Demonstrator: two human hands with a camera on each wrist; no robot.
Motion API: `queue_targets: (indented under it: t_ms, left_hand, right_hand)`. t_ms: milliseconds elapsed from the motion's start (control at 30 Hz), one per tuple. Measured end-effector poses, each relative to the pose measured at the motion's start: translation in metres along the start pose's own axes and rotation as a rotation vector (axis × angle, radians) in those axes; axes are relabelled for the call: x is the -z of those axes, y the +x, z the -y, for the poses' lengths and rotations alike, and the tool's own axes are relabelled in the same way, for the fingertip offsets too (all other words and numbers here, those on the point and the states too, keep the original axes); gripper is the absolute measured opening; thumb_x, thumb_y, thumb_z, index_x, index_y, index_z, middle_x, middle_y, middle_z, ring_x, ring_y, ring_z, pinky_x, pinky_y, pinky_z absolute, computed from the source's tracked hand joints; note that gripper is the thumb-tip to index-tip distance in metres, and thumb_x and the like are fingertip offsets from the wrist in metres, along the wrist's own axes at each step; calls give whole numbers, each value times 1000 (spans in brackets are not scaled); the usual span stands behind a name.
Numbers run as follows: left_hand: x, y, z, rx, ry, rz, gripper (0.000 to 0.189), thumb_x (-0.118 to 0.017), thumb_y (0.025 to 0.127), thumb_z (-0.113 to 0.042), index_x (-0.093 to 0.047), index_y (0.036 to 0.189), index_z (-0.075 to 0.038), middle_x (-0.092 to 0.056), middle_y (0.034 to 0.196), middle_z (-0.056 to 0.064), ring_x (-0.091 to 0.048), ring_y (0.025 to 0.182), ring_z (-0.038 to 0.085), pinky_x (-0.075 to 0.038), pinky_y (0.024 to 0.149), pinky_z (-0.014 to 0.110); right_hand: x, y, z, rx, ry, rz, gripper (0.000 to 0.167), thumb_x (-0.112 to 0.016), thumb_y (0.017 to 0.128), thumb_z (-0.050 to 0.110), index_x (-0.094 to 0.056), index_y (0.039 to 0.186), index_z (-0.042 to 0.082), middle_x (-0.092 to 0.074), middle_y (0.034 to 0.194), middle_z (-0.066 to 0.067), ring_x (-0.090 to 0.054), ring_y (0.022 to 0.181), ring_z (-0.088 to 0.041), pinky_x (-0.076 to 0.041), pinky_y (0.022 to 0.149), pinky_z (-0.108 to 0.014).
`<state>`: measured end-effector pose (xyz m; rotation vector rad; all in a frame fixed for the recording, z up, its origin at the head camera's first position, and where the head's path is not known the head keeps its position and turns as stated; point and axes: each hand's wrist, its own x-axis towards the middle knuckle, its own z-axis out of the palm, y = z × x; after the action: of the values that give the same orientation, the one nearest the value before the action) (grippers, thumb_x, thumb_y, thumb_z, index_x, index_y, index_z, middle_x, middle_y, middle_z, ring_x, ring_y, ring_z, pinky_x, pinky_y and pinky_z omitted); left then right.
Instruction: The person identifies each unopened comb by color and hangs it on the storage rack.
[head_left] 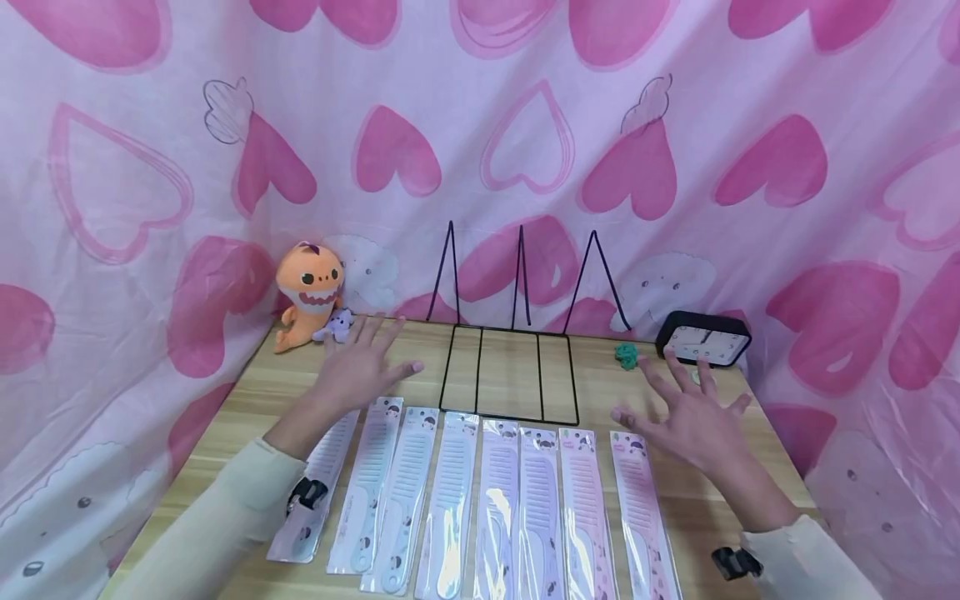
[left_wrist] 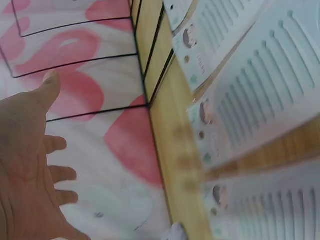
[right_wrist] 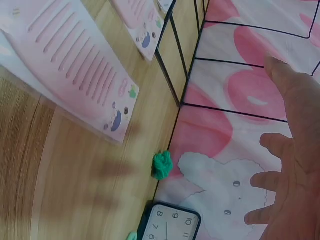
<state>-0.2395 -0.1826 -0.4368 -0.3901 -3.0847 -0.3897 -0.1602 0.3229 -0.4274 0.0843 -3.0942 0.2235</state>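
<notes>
Eight combs in clear packets lie in a row across the lower middle of the frame, on a table. Their long axes run roughly bottom to top: handles towards the bottom edge, toothed ends and printed tabs towards the top, outer packets leaning inward there. Both hands are spread, holding nothing: the left hand at centre left, the right hand at centre right. Between them is a black wire rack. The second and third packets from the left sit so close that pulling one might drag its neighbour. The left sleeve, overlapping the leftmost packet in view, could nudge it askew if lowered.
</notes>
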Motion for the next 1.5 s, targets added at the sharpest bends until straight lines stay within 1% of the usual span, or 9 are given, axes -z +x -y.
queue_targets:
  t_ms: [200, 400, 567, 700, 933, 1100, 1200, 1333, 1500]
  left_hand:
    - [-22, 22, -9, -88, -58, 36, 92, -48, 107, -75, -25, 178, -21, -14, 187, 14, -6, 173, 46, 0, 125, 91]
    - [-59, 46, -9, -162, -103, 146, 78, -49, 115, -58, -26, 177, -17, -14, 187, 15, -6, 173, 49, -6, 126, 90]
    - [-81, 58, -12, -172, -146, 217, 76, -53, 116, -50, -27, 176, -12, -17, 186, 17, -6, 172, 52, -6, 127, 89]
    - [-92, 64, -14, -177, -166, 233, 74, -55, 116, -47, -29, 176, -13, -20, 186, 16, -6, 172, 51, -4, 129, 87]
    - [-117, 81, -7, -141, -215, 259, 82, -59, 112, -53, -24, 177, -17, -14, 188, 8, -2, 174, 43, 7, 131, 80]
    - [-119, 87, -3, -153, -207, 286, 87, -55, 112, -60, -19, 178, -17, -10, 189, 4, -2, 174, 42, 6, 133, 80]
    - [-117, 89, 0, -160, -205, 304, 90, -53, 110, -65, -17, 179, -18, -8, 189, 3, -2, 174, 42, 6, 133, 79]
    - [-117, 92, 3, -155, -197, 335, 93, -54, 109, -68, -15, 179, -20, -7, 189, 2, 1, 175, 40, 7, 135, 77]
    - [-113, 89, 1, -156, -204, 349, 93, -58, 108, -66, -19, 179, -20, -11, 189, 5, -1, 175, 42, 7, 134, 77]
  right_hand:
    - [-2, 1, 7, 21, 3, 7, 107, -54, 93, 93, -25, 177, 33, -12, 187, -15, -1, 167, -63, 7, 100, -106]
    - [-13, 3, 12, 55, 6, 1, 103, -57, 94, 90, -30, 176, 35, -17, 186, -16, -8, 167, -63, 4, 102, -106]
    - [-22, 2, 16, 70, 5, 10, 101, -58, 94, 88, -32, 175, 34, -19, 186, -16, -13, 166, -63, 4, 105, -105]
    - [-27, -1, 16, 59, 12, 20, 102, -60, 93, 88, -37, 174, 30, -22, 185, -17, -15, 165, -64, 3, 106, -105]
    - [-37, -5, 5, 61, 7, 49, 96, -64, 95, 83, -49, 168, 23, -38, 178, -21, -30, 159, -66, -15, 103, -106]
    - [-42, -6, -10, 109, 15, 137, 83, -82, 91, 65, -65, 155, 14, -55, 164, -27, -51, 141, -65, -40, 94, -99]
    - [-47, -5, -19, 81, 49, 211, 82, -92, 86, 53, -67, 152, 12, -60, 156, -27, -58, 131, -58, -50, 93, -89]
    - [-53, -3, -28, 8, 88, 272, 83, -98, 82, 45, -69, 149, 7, -62, 144, -25, -58, 119, -46, -58, 89, -73]
    - [-60, -3, -33, -34, 128, 268, 70, -99, 82, 38, -73, 139, 6, -61, 131, -22, -55, 111, -41, -57, 80, -59]
